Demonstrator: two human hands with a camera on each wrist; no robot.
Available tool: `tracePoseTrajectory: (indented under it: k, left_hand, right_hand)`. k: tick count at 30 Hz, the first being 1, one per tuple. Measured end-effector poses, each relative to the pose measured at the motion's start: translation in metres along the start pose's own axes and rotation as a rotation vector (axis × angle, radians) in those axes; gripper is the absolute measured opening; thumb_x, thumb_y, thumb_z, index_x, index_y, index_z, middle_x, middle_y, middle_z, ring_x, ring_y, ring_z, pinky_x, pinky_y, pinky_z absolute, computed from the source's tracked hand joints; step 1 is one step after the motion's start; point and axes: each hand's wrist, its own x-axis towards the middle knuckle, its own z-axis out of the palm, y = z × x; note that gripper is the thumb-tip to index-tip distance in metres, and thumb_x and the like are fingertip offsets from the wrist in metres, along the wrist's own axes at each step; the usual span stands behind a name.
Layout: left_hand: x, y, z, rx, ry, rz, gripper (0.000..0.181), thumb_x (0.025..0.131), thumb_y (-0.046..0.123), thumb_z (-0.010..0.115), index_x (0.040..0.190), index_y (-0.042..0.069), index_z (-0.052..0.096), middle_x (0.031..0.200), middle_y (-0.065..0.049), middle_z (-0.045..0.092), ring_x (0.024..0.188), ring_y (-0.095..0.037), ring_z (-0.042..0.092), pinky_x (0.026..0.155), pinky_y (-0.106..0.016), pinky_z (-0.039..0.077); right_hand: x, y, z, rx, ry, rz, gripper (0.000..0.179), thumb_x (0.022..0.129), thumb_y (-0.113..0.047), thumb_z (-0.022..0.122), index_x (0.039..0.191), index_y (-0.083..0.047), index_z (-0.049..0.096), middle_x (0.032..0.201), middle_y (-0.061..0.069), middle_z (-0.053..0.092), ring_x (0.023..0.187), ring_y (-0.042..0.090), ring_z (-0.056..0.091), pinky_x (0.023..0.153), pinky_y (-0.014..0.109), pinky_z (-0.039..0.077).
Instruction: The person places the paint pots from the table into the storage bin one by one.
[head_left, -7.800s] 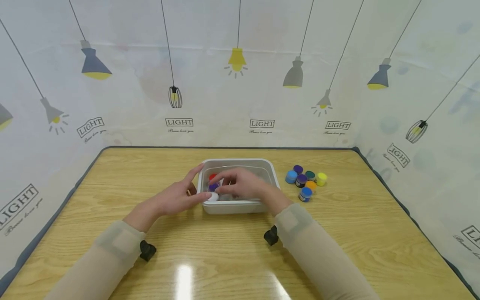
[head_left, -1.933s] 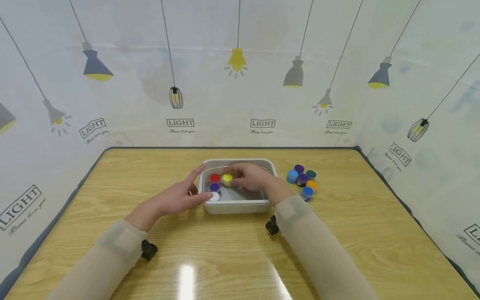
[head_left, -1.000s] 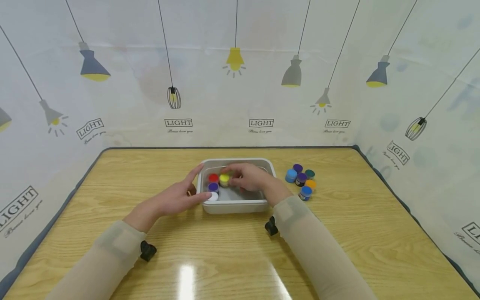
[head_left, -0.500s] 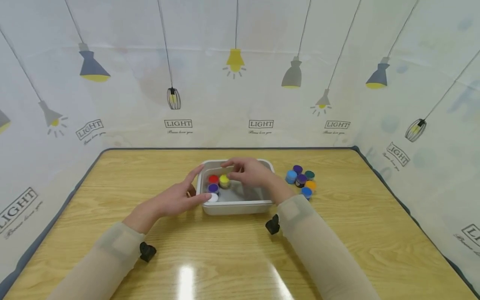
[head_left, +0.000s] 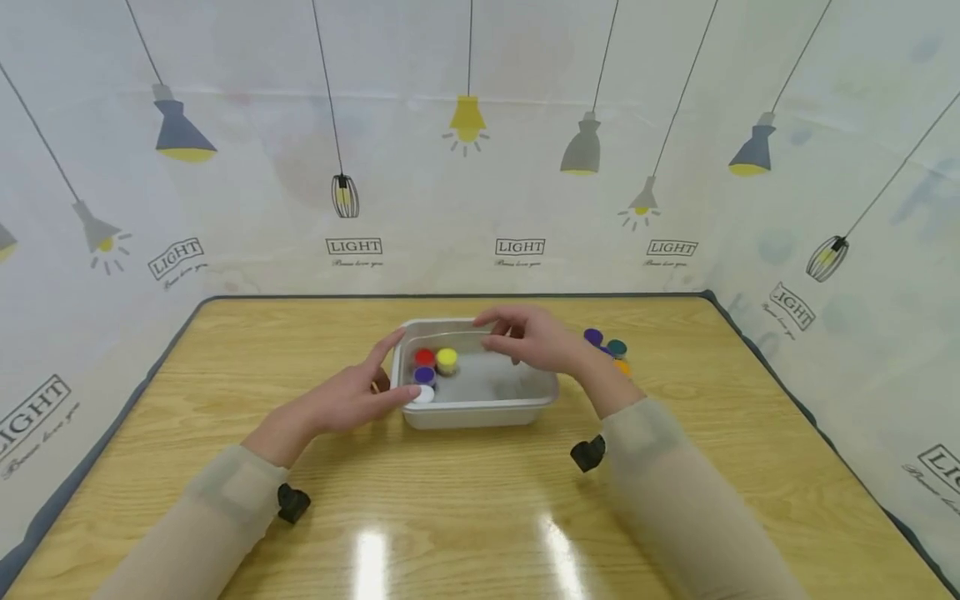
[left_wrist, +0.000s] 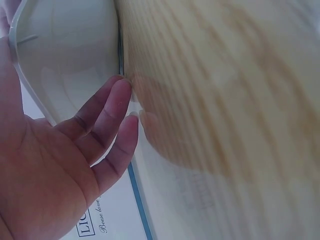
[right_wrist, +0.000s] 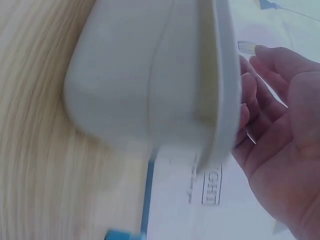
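Observation:
A white rectangular plastic container (head_left: 465, 417) stands on the wooden table. Along its left side inside are small paint jars: a red-lidded jar (head_left: 424, 357), a purple-lidded jar (head_left: 424, 375) and a white-lidded jar (head_left: 423, 394). Beside the red one is a yellow-lidded jar (head_left: 446, 360). My left hand (head_left: 337, 400) rests on the container's left side, index finger at the back corner and thumb near the white lid. Its other fingers bend loosely against the outer wall in the left wrist view. My right hand (head_left: 532, 337) hovers over the container's right part, holding nothing.
Right of the container is a group of paint jars, partly hidden by my right hand and wrist: a purple-lidded one (head_left: 593, 337), a dark green one (head_left: 617, 348) and an orange one (head_left: 622, 367). A printed wall covering (head_left: 442, 200) rises behind the table (head_left: 420, 500).
My right hand has let go of the yellow-lidded jar, lifted, and moved right toward the outside jars. The yellow jar stands beside the red one. My left hand has stayed in place.

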Motion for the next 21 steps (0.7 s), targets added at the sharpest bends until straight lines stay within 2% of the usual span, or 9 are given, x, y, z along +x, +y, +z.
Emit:
tracePoseTrajectory:
  k: [3,8,14,18,21]
  left_hand:
    - [0.0,-0.001,0.0,-0.003,0.0,0.005,0.103,0.103,0.071,0.062,0.177,0.04,-0.004,0.12,-0.014,0.071,0.094,-0.024,0.066,0.076,-0.037,0.056]
    - [0.0,-0.003,0.0,-0.013,0.0,0.007,0.103,0.103,0.07,0.062,0.177,0.04,-0.004,0.119,-0.014,0.071,0.093,-0.024,0.066,0.077,-0.038,0.056]
    - [0.001,-0.003,0.001,-0.012,0.001,0.006,0.103,0.103,0.07,0.063,0.177,0.039,-0.003,0.119,-0.013,0.071,0.094,-0.024,0.066,0.077,-0.037,0.056]
    - [0.0,-0.003,0.0,-0.011,-0.002,0.005,0.103,0.103,0.07,0.062,0.176,0.04,-0.004,0.12,-0.014,0.071,0.093,-0.024,0.066,0.077,-0.038,0.056]
    - [-0.001,-0.002,-0.001,-0.015,-0.003,0.005,0.103,0.103,0.07,0.062,0.176,0.04,-0.004,0.12,-0.014,0.071,0.092,-0.024,0.066,0.076,-0.038,0.056]
  right_hand:
    - [-0.015,0.006,-0.009,-0.008,0.018,0.012,0.037,0.109,-0.026,0.07,0.144,-0.014,0.07,0.108,0.009,0.074,0.079,0.031,0.066,0.072,0.036,0.055]
    - [-0.042,0.021,-0.023,-0.02,0.065,0.021,0.033,0.109,-0.025,0.07,0.14,-0.015,0.072,0.107,0.014,0.074,0.078,0.034,0.065,0.069,0.034,0.054]
    - [-0.073,0.045,-0.035,-0.02,0.107,0.059,0.033,0.108,-0.024,0.073,0.139,-0.013,0.073,0.101,0.006,0.073,0.075,0.024,0.063,0.069,0.037,0.057]
    - [-0.094,0.057,-0.042,-0.005,0.116,0.084,0.03,0.108,-0.025,0.073,0.136,-0.014,0.074,0.1,0.006,0.072,0.077,0.031,0.064,0.068,0.034,0.056]
    - [-0.107,0.067,-0.046,-0.005,0.114,0.099,0.03,0.108,-0.026,0.073,0.135,-0.013,0.075,0.101,0.012,0.071,0.08,0.038,0.065,0.068,0.032,0.056]
